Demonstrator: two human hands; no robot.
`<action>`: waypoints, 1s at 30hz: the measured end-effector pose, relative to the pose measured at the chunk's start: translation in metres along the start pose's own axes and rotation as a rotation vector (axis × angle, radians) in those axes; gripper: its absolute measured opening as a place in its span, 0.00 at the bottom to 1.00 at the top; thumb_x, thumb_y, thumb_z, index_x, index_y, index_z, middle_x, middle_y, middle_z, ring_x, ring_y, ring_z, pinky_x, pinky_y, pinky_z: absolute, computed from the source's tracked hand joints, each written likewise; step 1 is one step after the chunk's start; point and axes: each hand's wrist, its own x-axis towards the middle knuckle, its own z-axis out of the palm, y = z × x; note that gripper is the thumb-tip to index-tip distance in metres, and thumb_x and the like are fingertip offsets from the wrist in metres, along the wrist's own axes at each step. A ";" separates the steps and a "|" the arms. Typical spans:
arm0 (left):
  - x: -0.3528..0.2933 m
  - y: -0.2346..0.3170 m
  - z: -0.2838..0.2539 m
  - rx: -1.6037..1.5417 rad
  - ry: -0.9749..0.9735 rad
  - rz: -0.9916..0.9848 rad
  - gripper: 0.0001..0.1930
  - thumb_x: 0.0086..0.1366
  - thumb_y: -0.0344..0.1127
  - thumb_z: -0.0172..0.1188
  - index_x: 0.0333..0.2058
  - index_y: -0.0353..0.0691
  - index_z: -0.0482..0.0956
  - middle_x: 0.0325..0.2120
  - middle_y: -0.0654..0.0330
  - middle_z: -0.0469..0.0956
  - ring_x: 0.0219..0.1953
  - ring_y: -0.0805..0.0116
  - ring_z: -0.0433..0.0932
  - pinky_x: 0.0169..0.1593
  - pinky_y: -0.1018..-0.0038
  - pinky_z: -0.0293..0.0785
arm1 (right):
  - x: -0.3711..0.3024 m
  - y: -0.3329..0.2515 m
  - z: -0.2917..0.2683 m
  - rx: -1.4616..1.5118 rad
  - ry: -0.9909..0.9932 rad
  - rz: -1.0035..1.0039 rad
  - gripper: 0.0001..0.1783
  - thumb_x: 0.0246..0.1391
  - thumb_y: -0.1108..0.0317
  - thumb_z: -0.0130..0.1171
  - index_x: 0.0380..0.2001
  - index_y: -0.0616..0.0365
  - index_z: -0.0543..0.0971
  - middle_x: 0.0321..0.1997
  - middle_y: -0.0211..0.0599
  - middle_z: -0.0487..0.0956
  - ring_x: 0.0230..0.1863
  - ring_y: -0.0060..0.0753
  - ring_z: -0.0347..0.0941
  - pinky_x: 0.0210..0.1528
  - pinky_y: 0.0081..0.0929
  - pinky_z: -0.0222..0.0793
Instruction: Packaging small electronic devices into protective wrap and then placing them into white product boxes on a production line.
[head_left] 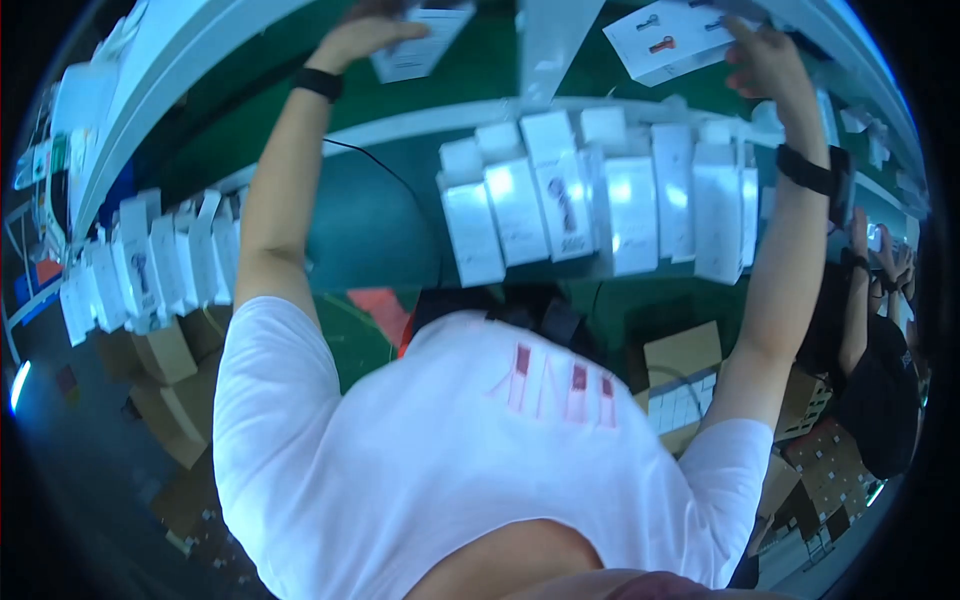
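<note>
The step in hand looks like handling boxes at the far side. The left hand [362, 36] reaches far left, thumb extended to a white box [418, 48]; its grip is unclear. The right hand [768, 62], far right, is loosely curled beside a picture-printed box [655, 48]; I cannot tell whether it holds it. Lifting either would call for closed fingers. Both arms stretch forward.

A thin black cable [386, 167] curves across the blue-green tabletop [360, 230], behind which stands a white post [548, 60]. Open cardboard cartons [166, 358] lie lower at the left, and another open carton [685, 350] sits below the tabletop toward the right. Farther right, a co-worker [880, 410] wears a black shirt.
</note>
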 end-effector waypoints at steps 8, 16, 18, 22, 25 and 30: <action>-0.213 -0.007 0.004 -0.280 -0.295 -0.776 0.33 0.53 0.63 0.61 0.44 0.38 0.80 0.30 0.59 0.80 0.32 0.73 0.78 0.35 0.77 0.74 | -0.115 -0.021 0.061 -0.138 -0.398 0.075 0.24 0.54 0.51 0.59 0.25 0.67 0.77 0.13 0.33 0.72 0.08 0.22 0.66 0.10 0.18 0.58; -0.244 -0.066 -0.011 -0.063 -0.182 -0.563 0.36 0.49 0.68 0.60 0.42 0.38 0.81 0.33 0.55 0.80 0.35 0.66 0.79 0.39 0.78 0.73 | -0.114 0.002 0.203 -0.595 -0.556 0.055 0.33 0.47 0.45 0.59 0.33 0.74 0.78 0.23 0.49 0.79 0.21 0.41 0.77 0.28 0.34 0.72; -0.253 -0.055 -0.020 -0.141 -0.231 -0.717 0.40 0.48 0.70 0.58 0.41 0.34 0.81 0.32 0.52 0.80 0.30 0.62 0.80 0.33 0.75 0.75 | -0.114 0.021 0.207 -0.552 -0.464 0.010 0.33 0.47 0.45 0.58 0.36 0.73 0.78 0.28 0.51 0.80 0.25 0.42 0.78 0.32 0.33 0.73; -0.304 -0.073 0.003 -0.034 -0.088 -0.779 0.45 0.48 0.71 0.57 0.45 0.28 0.76 0.34 0.49 0.80 0.29 0.58 0.82 0.30 0.64 0.78 | -0.150 -0.030 0.205 -0.829 -0.131 -0.153 0.40 0.48 0.45 0.60 0.56 0.65 0.65 0.34 0.57 0.80 0.37 0.53 0.78 0.38 0.44 0.73; -0.333 -0.105 0.058 -0.105 0.159 -0.710 0.52 0.50 0.69 0.59 0.58 0.26 0.60 0.38 0.47 0.79 0.36 0.57 0.81 0.42 0.69 0.77 | -0.184 -0.100 0.237 -0.738 -0.096 -0.238 0.36 0.50 0.47 0.60 0.57 0.56 0.67 0.25 0.50 0.80 0.30 0.50 0.78 0.33 0.40 0.72; -0.360 -0.094 0.099 0.186 0.688 -0.442 0.49 0.52 0.57 0.65 0.59 0.22 0.54 0.50 0.34 0.61 0.54 0.41 0.61 0.58 0.59 0.61 | -0.195 -0.128 0.334 -0.563 -0.341 -0.357 0.35 0.50 0.54 0.63 0.59 0.57 0.66 0.23 0.44 0.79 0.26 0.45 0.77 0.31 0.35 0.71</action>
